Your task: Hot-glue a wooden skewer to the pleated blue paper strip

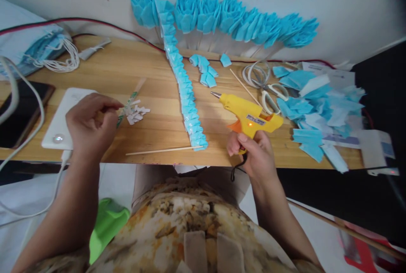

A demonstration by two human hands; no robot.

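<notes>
My right hand point(253, 148) is wrapped round the handle of a yellow hot glue gun point(247, 112), whose metal nozzle points left and whose orange light is lit. My left hand point(91, 122) is closed in a pinch over a white power bank point(74, 97); what its fingers hold, if anything, is hidden. Close by its fingertips lie a green-printed clear strip point(130, 99) and a small heap of white paper bits point(137, 113). Between my hands runs a long pleated blue strip point(184, 82). A thin wooden stick point(158, 151) touches its near end.
Several blue paper-like flowers point(209, 12) lean on the wall. Blue scraps point(320, 99) and white-handled scissors point(269, 99) lie right, beside a coil point(255, 74). Small blue pieces point(204, 70) sit mid-table. A phone point(25, 112) and white cable point(58, 180) are left.
</notes>
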